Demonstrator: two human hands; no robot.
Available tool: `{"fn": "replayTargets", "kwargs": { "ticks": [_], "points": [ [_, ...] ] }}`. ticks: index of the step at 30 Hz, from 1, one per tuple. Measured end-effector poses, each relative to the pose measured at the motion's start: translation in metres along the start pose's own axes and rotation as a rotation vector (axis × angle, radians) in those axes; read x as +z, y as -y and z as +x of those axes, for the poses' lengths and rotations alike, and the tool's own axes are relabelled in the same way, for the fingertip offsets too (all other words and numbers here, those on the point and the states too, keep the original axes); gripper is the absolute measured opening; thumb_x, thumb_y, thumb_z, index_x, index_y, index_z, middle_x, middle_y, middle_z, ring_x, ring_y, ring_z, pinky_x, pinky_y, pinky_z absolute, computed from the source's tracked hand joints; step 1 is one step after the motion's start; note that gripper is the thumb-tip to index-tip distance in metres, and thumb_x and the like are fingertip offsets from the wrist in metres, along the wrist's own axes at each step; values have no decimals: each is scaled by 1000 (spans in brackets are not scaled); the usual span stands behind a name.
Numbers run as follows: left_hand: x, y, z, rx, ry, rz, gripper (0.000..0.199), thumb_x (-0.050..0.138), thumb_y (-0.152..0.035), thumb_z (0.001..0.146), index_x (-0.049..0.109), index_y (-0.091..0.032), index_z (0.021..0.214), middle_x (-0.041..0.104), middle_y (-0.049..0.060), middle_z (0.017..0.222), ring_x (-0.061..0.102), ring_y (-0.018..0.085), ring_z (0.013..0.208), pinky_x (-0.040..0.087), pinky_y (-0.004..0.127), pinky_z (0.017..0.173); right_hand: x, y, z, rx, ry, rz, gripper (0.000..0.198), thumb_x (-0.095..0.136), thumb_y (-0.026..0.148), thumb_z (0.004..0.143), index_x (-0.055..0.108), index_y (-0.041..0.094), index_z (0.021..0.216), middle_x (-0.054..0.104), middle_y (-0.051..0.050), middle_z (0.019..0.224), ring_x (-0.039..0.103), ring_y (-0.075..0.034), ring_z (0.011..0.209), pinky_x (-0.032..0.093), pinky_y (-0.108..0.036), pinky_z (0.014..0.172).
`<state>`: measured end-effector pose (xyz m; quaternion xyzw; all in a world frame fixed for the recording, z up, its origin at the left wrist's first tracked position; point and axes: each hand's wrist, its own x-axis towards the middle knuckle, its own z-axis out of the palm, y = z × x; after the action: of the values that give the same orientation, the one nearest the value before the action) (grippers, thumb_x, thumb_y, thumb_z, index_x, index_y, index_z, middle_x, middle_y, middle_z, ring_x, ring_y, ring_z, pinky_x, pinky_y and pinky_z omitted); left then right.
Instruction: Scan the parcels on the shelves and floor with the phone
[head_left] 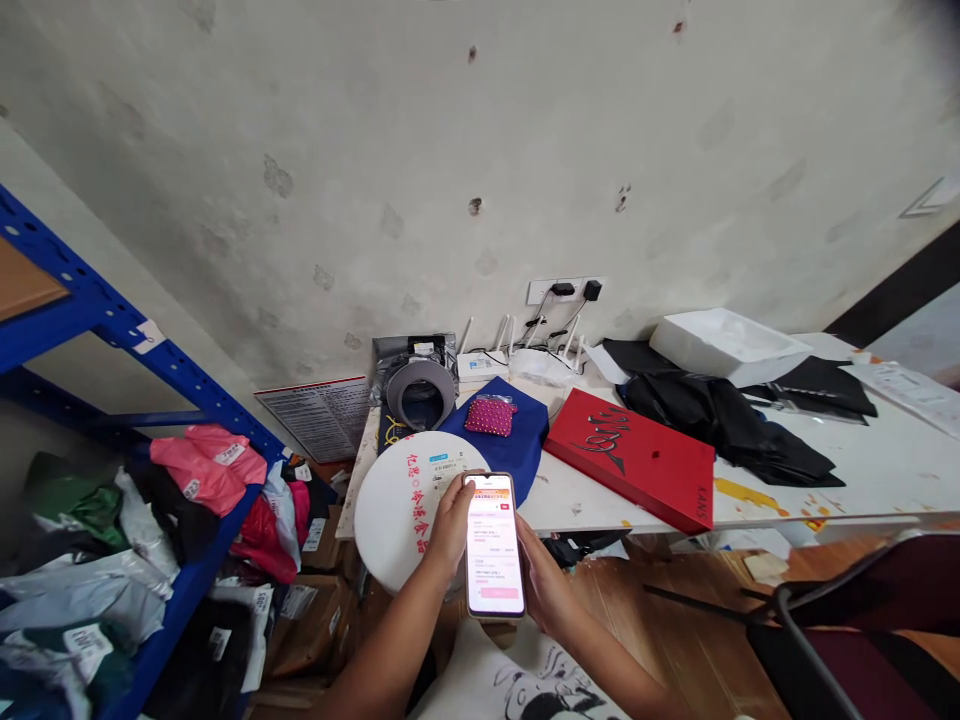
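Observation:
Both of my hands hold a smartphone upright in front of me, its lit screen showing a white and pink page. My left hand grips the phone's left edge, with the thumb near the upper left of the screen. On the other side, my right hand is wrapped against the right edge, its fingers mostly hidden behind. Just beyond lies a round white lid with red handwritten characters and a label. A magenta studded pouch rests on a dark blue bag. To the right is a red box.
White routers stand against the wall under a power socket. A grey ring-shaped object sits at the table's left. Black bags and a white foam box occupy the right. Blue shelving with parcels is left; a chair right.

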<state>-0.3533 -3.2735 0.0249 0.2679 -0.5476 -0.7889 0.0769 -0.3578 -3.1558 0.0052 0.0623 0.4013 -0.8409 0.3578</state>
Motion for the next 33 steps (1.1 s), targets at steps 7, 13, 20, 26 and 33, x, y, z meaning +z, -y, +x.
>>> {"fn": "replayTargets", "kwargs": {
  "ticks": [7, 13, 20, 26, 33],
  "points": [
    [-63, -22, 11, 102, -185, 95, 60, 49, -58, 75, 58, -17, 117, 65, 13, 115, 58, 27, 110, 45, 39, 91, -16, 27, -13, 322, 113, 263, 52, 73, 62, 62, 72, 25, 97, 75, -8, 105, 62, -35, 110, 44, -51, 97],
    [-165, -13, 41, 162, -667, 475, 49, 59, -40, 70, 56, -17, 113, 60, 14, 124, 53, 28, 117, 39, 42, 102, -45, 37, -11, 406, 144, 378, 74, 63, 72, 65, 65, 19, 116, 70, -14, 116, 64, -37, 107, 48, -53, 93],
    [-164, 11, 32, 111, -622, 528, 54, 64, -57, 64, 63, -19, 102, 68, 10, 108, 60, 28, 103, 44, 40, 94, -78, 17, 2, 410, -96, 303, 47, 59, 52, 82, 68, 13, 107, 78, -13, 90, 73, -24, 72, 58, -35, 72],
    [-165, 9, 27, 58, -661, 532, 63, 65, -65, 61, 63, -17, 102, 68, 13, 108, 61, 29, 98, 46, 40, 88, -108, 12, 15, 545, -135, 282, 42, 53, 50, 87, 72, 13, 91, 77, -10, 73, 71, -20, 58, 56, -27, 56],
    [-161, 4, 25, -116, -623, 315, 60, 72, -56, 62, 61, -17, 108, 71, 11, 97, 66, 25, 81, 52, 39, 74, -107, -21, 25, 656, -55, 48, 57, 42, 64, 86, 69, 16, 69, 65, -4, 55, 62, -13, 45, 51, -23, 49]
  ]
}}
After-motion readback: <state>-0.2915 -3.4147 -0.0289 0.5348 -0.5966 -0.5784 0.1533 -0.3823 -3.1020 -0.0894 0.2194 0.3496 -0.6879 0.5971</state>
